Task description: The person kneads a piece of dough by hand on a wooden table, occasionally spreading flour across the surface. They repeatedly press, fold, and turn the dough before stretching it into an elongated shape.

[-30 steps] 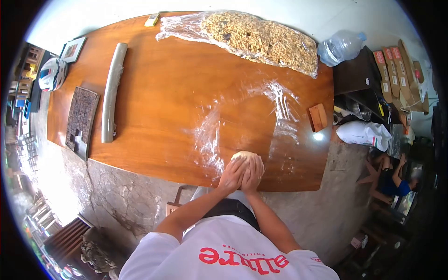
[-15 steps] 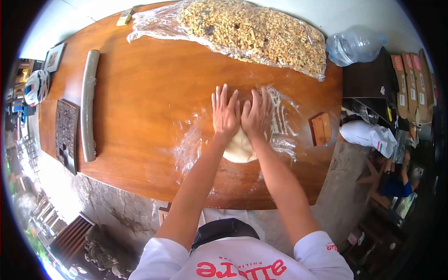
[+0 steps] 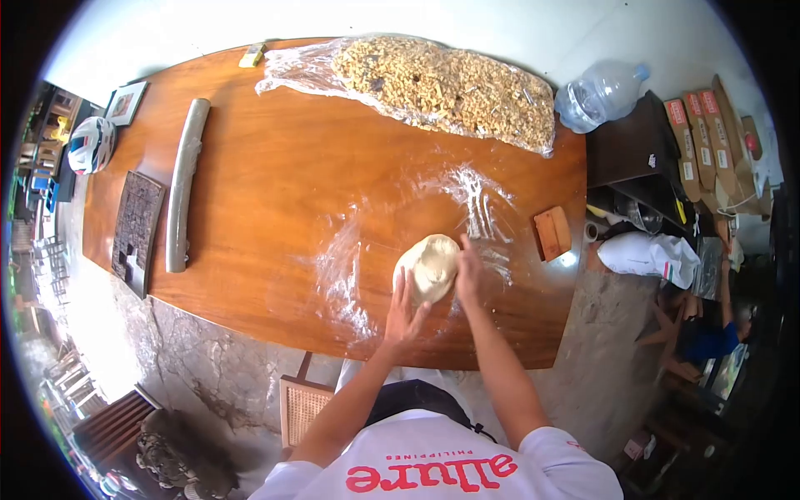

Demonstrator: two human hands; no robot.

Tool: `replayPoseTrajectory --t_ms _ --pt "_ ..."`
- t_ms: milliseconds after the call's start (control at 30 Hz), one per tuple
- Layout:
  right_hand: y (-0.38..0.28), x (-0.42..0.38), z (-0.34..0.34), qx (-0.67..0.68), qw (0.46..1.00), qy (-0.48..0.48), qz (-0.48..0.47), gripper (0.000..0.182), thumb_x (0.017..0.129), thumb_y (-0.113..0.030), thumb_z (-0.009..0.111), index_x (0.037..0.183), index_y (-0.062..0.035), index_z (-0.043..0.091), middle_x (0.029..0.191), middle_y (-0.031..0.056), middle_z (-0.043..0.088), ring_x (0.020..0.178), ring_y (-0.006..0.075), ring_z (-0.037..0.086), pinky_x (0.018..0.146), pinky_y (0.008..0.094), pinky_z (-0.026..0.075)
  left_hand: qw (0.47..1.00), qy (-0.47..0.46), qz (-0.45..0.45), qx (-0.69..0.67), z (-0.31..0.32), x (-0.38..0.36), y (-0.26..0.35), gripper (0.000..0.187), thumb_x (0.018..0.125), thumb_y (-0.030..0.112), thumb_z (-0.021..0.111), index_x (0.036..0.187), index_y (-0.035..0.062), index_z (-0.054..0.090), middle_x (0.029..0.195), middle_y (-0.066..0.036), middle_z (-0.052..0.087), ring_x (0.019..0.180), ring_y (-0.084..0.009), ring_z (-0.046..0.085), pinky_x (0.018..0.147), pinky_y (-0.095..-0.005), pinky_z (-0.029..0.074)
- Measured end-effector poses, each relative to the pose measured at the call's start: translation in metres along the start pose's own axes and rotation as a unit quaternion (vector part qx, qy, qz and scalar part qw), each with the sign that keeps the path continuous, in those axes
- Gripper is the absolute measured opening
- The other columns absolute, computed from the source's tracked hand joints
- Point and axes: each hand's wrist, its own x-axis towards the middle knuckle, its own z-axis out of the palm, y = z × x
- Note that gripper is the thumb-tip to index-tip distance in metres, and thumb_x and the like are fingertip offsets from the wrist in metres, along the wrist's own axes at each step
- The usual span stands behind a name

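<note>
A pale lump of dough [image 3: 435, 262], rounded with a dent in its upper face, lies on the wooden table near its front edge. My left hand [image 3: 406, 317] touches its lower left side, fingers stretched out and thumb apart. At the dough's right edge is my right hand [image 3: 470, 271], seen edge-on with a finger pointing away from me; it looks open, though some fingers are hidden. White flour is smeared on the wood to the left [image 3: 346, 279] and to the upper right [image 3: 479, 200] of the dough.
A clear bag of small tan pieces [image 3: 450, 87] lies along the table's far side. A wrapped roll [image 3: 185, 183] and a dark carved board [image 3: 137, 229] lie at left. A wooden block [image 3: 552, 233] sits at right, a plastic water bottle [image 3: 602, 98] beyond. A person's arm shows far right.
My hands have come back toward me from the dough's far side, apart to its left and right sides. The dough's dented top now shows. The view has shifted slightly.
</note>
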Motion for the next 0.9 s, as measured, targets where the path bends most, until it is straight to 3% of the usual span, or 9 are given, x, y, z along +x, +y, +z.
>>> replayPoseTrajectory --t_ms 67,133,267,333,467,533,667,833,900 --pt "-0.029 -0.015 0.027 -0.027 0.999 -0.035 -0.018 0.046 0.103 -0.026 0.049 0.139 0.0026 0.054 0.142 0.0227 0.056 0.132 0.0340 0.054 0.113 0.0450 0.040 0.991 -0.090 -0.060 -0.074 -0.013 -0.023 0.004 0.071 0.103 0.039 0.052 0.158 0.0017 0.027 0.163 -0.026 0.024 0.150 -0.0395 0.029 0.120 -0.0461 0.027" --pt "-0.082 -0.017 0.035 -0.195 0.975 -0.104 -0.018 0.049 0.101 -0.028 0.050 0.140 0.0023 0.051 0.141 0.0247 0.054 0.132 0.0379 0.052 0.114 0.0469 0.038 0.986 -0.074 -0.090 -0.116 -0.037 -0.034 -0.010 0.063 0.103 0.038 0.052 0.152 0.0004 0.039 0.159 -0.026 0.032 0.146 -0.0378 0.036 0.118 -0.0442 0.031" --pt "-0.092 -0.089 0.048 -0.235 0.936 -0.050 -0.258 0.059 0.093 -0.029 0.060 0.144 -0.0007 0.049 0.145 0.0231 0.048 0.138 0.0415 0.043 0.116 0.0555 0.031 0.980 -0.016 -0.148 -0.128 -0.086 -0.030 -0.049 0.047 0.104 0.035 0.053 0.136 0.0011 0.059 0.146 -0.024 0.048 0.135 -0.0358 0.048 0.113 -0.0421 0.037" --pt "-0.085 -0.147 0.040 -0.252 0.927 -0.095 -0.261 0.062 0.090 -0.025 0.061 0.146 -0.0016 0.048 0.146 0.0233 0.047 0.139 0.0419 0.042 0.117 0.0556 0.030 0.981 0.030 -0.143 -0.126 -0.095 -0.019 -0.041 0.042 0.103 0.033 0.053 0.130 0.0017 0.063 0.141 -0.022 0.053 0.132 -0.0355 0.051 0.112 -0.0422 0.039" --pt "-0.071 -0.216 0.008 -0.285 0.902 -0.186 -0.265 0.061 0.088 -0.022 0.062 0.144 -0.0021 0.049 0.146 0.0241 0.047 0.139 0.0413 0.043 0.115 0.0544 0.033 0.999 0.003 -0.009 -0.035 -0.076 -0.009 -0.022 0.041 0.101 0.030 0.055 0.133 0.0048 0.061 0.140 -0.023 0.054 0.131 -0.0402 0.050 0.111 -0.0460 0.040" --pt "-0.057 -0.229 -0.007 -0.185 0.936 -0.232 -0.188 0.057 0.090 -0.020 0.060 0.143 -0.0018 0.050 0.146 0.0255 0.047 0.138 0.0415 0.043 0.115 0.0527 0.034 0.991 -0.096 0.091 0.031 -0.063 -0.012 -0.025 0.043 0.100 0.029 0.056 0.137 0.0062 0.059 0.143 -0.023 0.050 0.132 -0.0418 0.049 0.112 -0.0480 0.039" --pt "-0.059 -0.235 0.008 -0.187 0.968 -0.027 -0.166 0.052 0.100 -0.023 0.050 0.146 0.0000 0.043 0.150 0.0322 0.038 0.138 0.0508 0.038 0.116 0.0558 0.030 0.992 -0.100 0.070 0.021 -0.059 -0.050 -0.024 0.047 0.100 0.025 0.052 0.143 0.0063 0.052 0.147 -0.022 0.047 0.138 -0.0417 0.042 0.116 -0.0511 0.032" --pt "-0.037 -0.190 0.048 -0.213 0.959 0.014 -0.188 0.060 0.105 -0.042 0.032 0.150 -0.0034 0.040 0.156 0.0303 0.032 0.144 0.0524 0.028 0.116 0.0653 0.020 0.991 -0.079 0.095 0.057 -0.044 -0.060 -0.050 0.059 0.099 0.034 0.050 0.148 0.0009 0.045 0.153 -0.024 0.041 0.145 -0.0437 0.033 0.120 -0.0564 0.023" --pt "-0.053 -0.137 0.045 -0.260 0.949 -0.003 -0.177 0.057 0.105 -0.039 0.035 0.151 -0.0056 0.041 0.157 0.0260 0.034 0.146 0.0485 0.029 0.119 0.0627 0.017 0.988 -0.084 0.086 0.100 -0.033 -0.008 -0.047 0.059 0.100 0.034 0.047 0.149 0.0027 0.044 0.154 -0.024 0.040 0.146 -0.0433 0.031 0.121 -0.0558 0.021"
